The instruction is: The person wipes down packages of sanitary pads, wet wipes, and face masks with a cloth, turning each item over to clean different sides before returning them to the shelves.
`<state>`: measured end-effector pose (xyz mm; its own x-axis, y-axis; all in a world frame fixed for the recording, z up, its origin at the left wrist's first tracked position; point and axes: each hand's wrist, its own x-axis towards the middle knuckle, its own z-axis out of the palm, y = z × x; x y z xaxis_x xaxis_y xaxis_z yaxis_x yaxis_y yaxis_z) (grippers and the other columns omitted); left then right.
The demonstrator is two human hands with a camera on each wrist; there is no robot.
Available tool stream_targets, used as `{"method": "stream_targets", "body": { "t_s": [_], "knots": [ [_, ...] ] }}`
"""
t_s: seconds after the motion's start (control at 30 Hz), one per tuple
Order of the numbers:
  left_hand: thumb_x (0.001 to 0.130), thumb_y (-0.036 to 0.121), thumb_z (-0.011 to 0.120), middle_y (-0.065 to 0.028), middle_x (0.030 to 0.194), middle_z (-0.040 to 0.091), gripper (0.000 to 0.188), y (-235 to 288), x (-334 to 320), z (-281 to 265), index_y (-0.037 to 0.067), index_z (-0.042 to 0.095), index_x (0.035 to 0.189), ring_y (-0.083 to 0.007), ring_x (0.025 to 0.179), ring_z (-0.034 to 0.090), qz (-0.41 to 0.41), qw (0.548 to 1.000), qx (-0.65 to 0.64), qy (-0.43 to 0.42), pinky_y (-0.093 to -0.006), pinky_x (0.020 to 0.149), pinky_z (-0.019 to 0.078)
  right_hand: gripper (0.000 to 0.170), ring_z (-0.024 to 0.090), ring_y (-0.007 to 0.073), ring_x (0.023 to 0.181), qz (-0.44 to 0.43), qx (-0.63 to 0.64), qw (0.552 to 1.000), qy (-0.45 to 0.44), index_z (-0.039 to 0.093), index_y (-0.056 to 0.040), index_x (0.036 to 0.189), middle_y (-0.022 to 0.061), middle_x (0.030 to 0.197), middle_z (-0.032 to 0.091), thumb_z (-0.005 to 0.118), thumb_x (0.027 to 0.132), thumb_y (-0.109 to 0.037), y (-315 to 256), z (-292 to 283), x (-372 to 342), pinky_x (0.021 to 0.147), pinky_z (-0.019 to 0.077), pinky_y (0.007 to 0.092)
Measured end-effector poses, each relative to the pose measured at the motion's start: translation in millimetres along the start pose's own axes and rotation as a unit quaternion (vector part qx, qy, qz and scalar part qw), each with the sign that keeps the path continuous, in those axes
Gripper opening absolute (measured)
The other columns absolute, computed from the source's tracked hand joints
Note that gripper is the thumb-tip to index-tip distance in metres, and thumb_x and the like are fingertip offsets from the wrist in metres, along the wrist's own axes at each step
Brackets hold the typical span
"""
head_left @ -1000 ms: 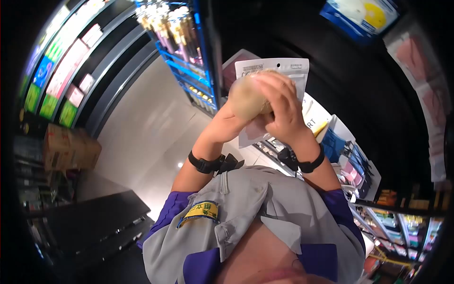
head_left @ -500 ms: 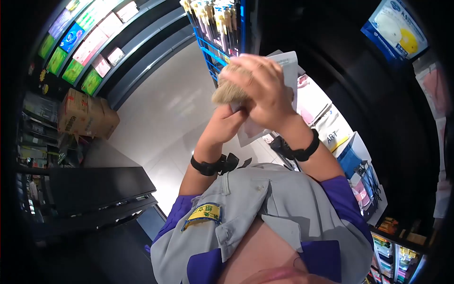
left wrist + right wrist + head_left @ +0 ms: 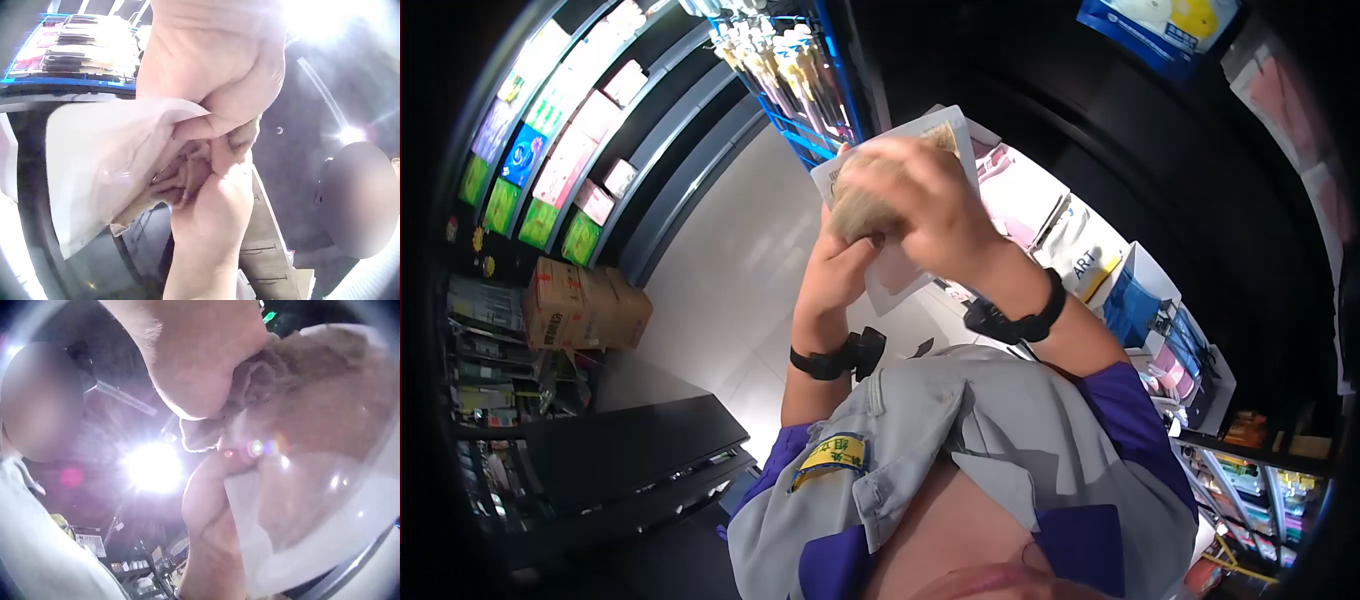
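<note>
In the head view, both hands work on a fuzzy beige cloth (image 3: pixel 865 205) and a flat plastic bag (image 3: pixel 890 285) with printing near its top. My left hand (image 3: pixel 837 265) holds the bag from its left side, thumb at the cloth's lower edge. Across the front, my right hand (image 3: pixel 940 215) grips the cloth with bent fingers, overlapping the bag. The left wrist view shows the cloth (image 3: pixel 187 178) bunched in folds between the hands, beside the whitish bag (image 3: pixel 87 169). Shiny plastic of the bag (image 3: pixel 269 581) and folds of cloth (image 3: pixel 275 375) fill the right wrist view's right side.
A blue wire rack (image 3: pixel 840 60) with hanging goods stands just beyond the hands. Goods on white panels (image 3: pixel 1050 220) line the right. Shelves with colourful packs (image 3: pixel 550 180) and cardboard boxes (image 3: pixel 585 300) are at left; a dark bench-like surface (image 3: pixel 635 450) lies below them.
The bag, nearly upright and facing me earlier, now leans to the left. My right hand has shifted left over the cloth, whose bunched shape has changed. The head view has swung about.
</note>
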<state>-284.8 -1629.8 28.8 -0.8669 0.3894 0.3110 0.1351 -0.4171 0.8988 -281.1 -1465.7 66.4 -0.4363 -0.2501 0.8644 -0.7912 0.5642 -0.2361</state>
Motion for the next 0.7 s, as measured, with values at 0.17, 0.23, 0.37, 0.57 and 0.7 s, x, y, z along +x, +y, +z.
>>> {"method": "stream_targets", "body": {
  "t_s": [0.17,0.23,0.37,0.57,0.7],
  "knots": [
    [0.072,-0.016,0.044,-0.0146,0.145,0.041,0.100,12,-5,4,0.014,0.004,0.158,-0.0295,0.129,0.049,0.011,0.998,-0.055,0.001,-0.0398,0.104,0.0431,0.052,0.060,0.0284,0.108,0.100,-0.061,0.993,0.012,0.063,-0.0130,0.119,0.0109,0.119,0.063,0.055,0.073,0.009,50,-17,-11,0.091,0.0482,0.0366],
    [0.071,-0.014,0.047,-0.0144,0.143,0.044,0.098,15,-8,5,0.012,0.008,0.158,-0.0284,0.128,0.050,0.005,0.998,-0.067,0.012,-0.0388,0.104,0.0431,0.043,0.063,0.0235,0.107,0.474,0.213,0.853,-0.035,0.061,-0.0071,0.123,0.0105,0.116,0.066,0.051,0.084,0.006,84,-37,-25,0.087,0.0515,0.0351],
    [0.072,-0.012,0.051,-0.0145,0.136,0.051,0.092,3,4,10,0.008,0.019,0.155,-0.0256,0.121,0.055,-0.011,0.994,-0.106,0.038,-0.0360,0.097,0.0474,0.039,0.060,0.0170,0.110,0.464,0.403,0.766,0.189,0.049,0.0028,0.134,0.0089,0.121,0.062,0.050,0.095,-0.004,110,-60,-44,0.097,0.0471,0.0319],
    [0.077,-0.011,0.050,-0.0165,0.121,0.060,0.077,-12,28,31,0.004,0.028,0.149,-0.0210,0.090,0.066,-0.052,0.989,-0.132,0.030,-0.0309,0.071,0.0557,0.046,0.060,0.0158,0.108,0.379,0.410,0.825,0.090,0.050,-0.0015,0.132,0.0075,0.118,0.062,0.067,0.092,-0.017,62,-91,-18,0.096,0.0459,0.0284],
    [0.080,-0.009,0.052,-0.0142,0.114,0.061,0.072,-15,42,44,0.004,0.031,0.147,-0.0182,0.082,0.065,-0.024,0.993,-0.116,0.009,-0.0284,0.066,0.0542,0.050,0.059,0.0166,0.109,0.408,0.397,0.816,0.097,0.049,-0.0012,0.132,0.0085,0.118,0.062,0.071,0.087,-0.009,68,-100,-45,0.097,0.0459,0.0292]
  ]
}}
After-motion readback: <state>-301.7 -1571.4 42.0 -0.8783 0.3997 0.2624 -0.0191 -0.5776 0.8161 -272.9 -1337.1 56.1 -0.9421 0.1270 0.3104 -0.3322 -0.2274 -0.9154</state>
